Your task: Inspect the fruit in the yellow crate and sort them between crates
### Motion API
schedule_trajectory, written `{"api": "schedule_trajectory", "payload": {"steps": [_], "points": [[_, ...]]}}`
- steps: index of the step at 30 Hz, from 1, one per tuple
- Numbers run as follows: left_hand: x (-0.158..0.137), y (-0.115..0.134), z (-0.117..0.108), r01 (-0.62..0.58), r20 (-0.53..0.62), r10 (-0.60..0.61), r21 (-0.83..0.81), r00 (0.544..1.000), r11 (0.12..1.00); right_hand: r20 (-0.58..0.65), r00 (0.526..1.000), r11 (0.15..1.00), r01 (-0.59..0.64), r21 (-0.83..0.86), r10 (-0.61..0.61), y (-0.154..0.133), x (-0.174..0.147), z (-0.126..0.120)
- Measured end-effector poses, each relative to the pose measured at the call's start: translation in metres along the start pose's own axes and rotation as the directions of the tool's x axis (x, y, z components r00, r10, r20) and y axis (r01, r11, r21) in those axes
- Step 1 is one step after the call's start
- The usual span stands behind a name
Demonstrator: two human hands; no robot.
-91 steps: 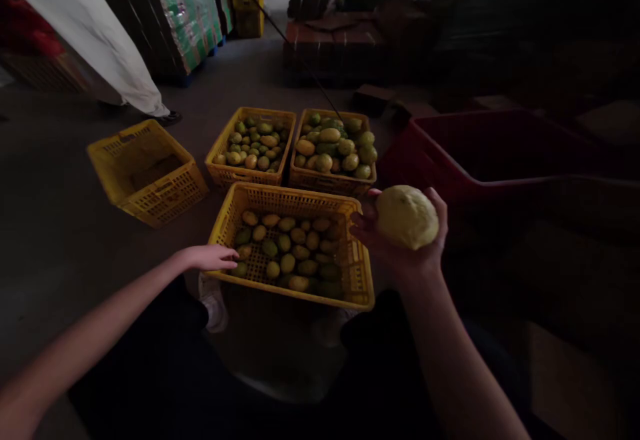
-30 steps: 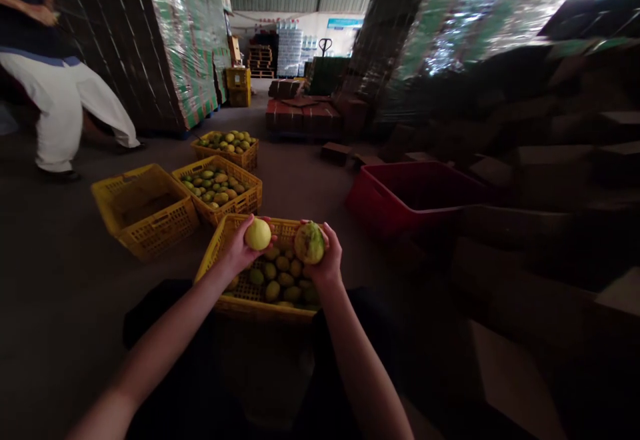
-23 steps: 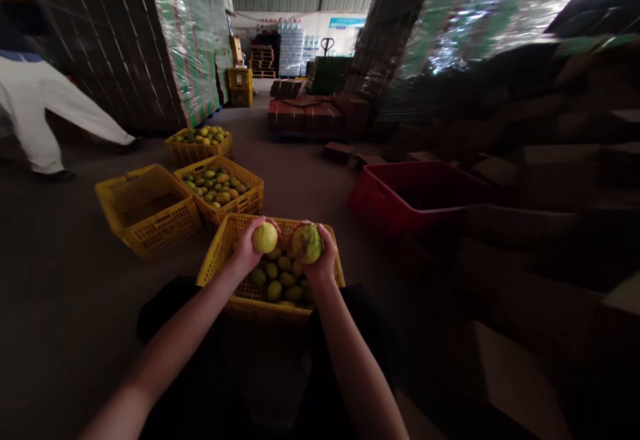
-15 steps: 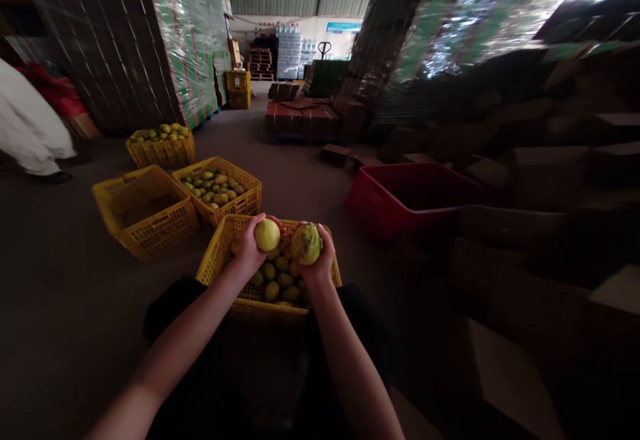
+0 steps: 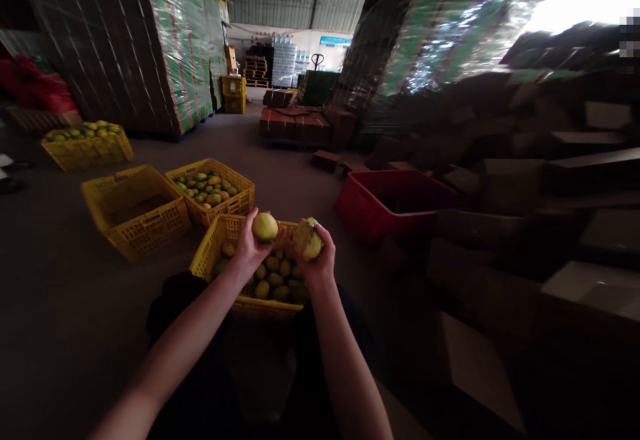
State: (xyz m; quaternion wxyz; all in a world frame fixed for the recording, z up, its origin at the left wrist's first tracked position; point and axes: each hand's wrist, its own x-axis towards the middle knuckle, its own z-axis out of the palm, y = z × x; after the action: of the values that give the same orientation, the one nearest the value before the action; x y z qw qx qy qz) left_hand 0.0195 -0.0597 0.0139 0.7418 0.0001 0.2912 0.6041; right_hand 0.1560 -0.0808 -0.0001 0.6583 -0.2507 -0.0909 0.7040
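Note:
My left hand (image 5: 247,245) is closed around a yellow-green mango (image 5: 265,227). A larger mango (image 5: 308,240) with dark, blemished patches on its skin is gripped in my right hand (image 5: 325,259). Both fruits are held side by side, a small gap apart, above a yellow plastic crate (image 5: 204,252). Inside that crate lie several green and yellow mangoes (image 5: 274,280), partly hidden by my hands and forearms. The crate stands right in front of my knees.
Beyond it sit a yellow crate (image 5: 247,198) of mangoes and a nearly bare yellow crate (image 5: 131,232). Another full crate (image 5: 90,152) is at the back left. On the right are a red bin (image 5: 363,217) and piled cartons (image 5: 505,173); wrapped pallet stacks (image 5: 187,60) rise behind.
Both mangoes have been turned in my hands. The far-left mango crate has shifted left across the floor, and the person in white there has almost left the view.

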Motion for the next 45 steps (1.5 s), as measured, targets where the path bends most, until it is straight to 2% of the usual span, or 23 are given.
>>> {"api": "schedule_trajectory", "payload": {"steps": [4,8,12,16,18,21,24,27,29,32,35,38,40,43,45], "points": [[0.002,0.002,-0.008,0.028,0.030,-0.028,-0.015,0.999,0.999,-0.077,0.997,0.999,0.018,0.031,-0.016,-0.006,-0.002,0.003],[0.010,-0.002,-0.013,0.052,0.026,-0.052,0.001,0.998,0.999,-0.160,0.986,0.999,0.046,-0.023,-0.050,-0.011,0.006,0.006],[0.019,-0.009,-0.009,-0.005,0.054,0.000,0.090,0.999,0.996,-0.234,0.971,0.998,0.046,-0.043,-0.055,-0.006,0.023,-0.001],[0.028,-0.014,-0.003,-0.061,0.038,0.060,0.038,0.997,0.997,-0.176,0.983,0.998,0.037,-0.046,-0.044,0.004,0.032,-0.004],[0.031,-0.016,0.000,-0.060,0.059,0.059,0.024,0.997,0.998,-0.133,0.990,0.998,0.047,-0.034,-0.051,0.007,0.032,-0.001],[0.033,-0.018,0.005,-0.047,0.102,0.042,0.046,0.994,0.998,-0.141,0.989,0.999,0.038,-0.009,-0.039,0.007,0.029,0.007],[0.031,-0.017,0.009,0.022,0.098,-0.023,0.008,0.995,1.000,-0.175,0.982,0.997,0.065,-0.044,-0.072,0.004,0.025,0.010],[0.027,-0.014,0.008,0.142,0.153,-0.135,-0.031,0.979,0.989,-0.170,0.956,0.964,0.213,-0.158,-0.239,-0.001,0.023,0.006],[0.026,-0.012,0.005,0.174,0.185,-0.165,-0.035,0.969,0.984,-0.168,0.934,0.936,0.279,-0.214,-0.316,-0.005,0.023,0.003],[0.029,-0.013,0.002,0.195,0.183,-0.185,-0.039,0.966,0.980,-0.235,0.924,0.944,0.257,-0.205,-0.302,-0.009,0.022,0.003],[0.035,-0.018,0.002,0.209,0.133,-0.202,-0.039,0.970,0.977,-0.257,0.938,0.965,0.188,-0.182,-0.232,-0.007,0.021,0.006],[0.037,-0.023,0.004,0.156,0.061,-0.153,-0.042,0.986,0.987,-0.200,0.966,0.972,0.121,-0.201,-0.162,-0.002,0.021,0.007],[0.037,-0.024,0.004,0.104,0.067,-0.102,-0.037,0.993,0.994,-0.167,0.975,0.969,0.107,-0.225,-0.146,0.001,0.022,0.005],[0.036,-0.023,0.002,0.057,0.138,-0.063,0.051,0.988,0.997,-0.157,0.966,0.945,0.156,-0.286,-0.207,0.006,0.023,0.000],[0.038,-0.024,-0.003,-0.019,0.185,-0.019,0.203,0.983,0.979,-0.146,0.948,0.909,0.215,-0.358,-0.282,0.010,0.021,0.000]]}}
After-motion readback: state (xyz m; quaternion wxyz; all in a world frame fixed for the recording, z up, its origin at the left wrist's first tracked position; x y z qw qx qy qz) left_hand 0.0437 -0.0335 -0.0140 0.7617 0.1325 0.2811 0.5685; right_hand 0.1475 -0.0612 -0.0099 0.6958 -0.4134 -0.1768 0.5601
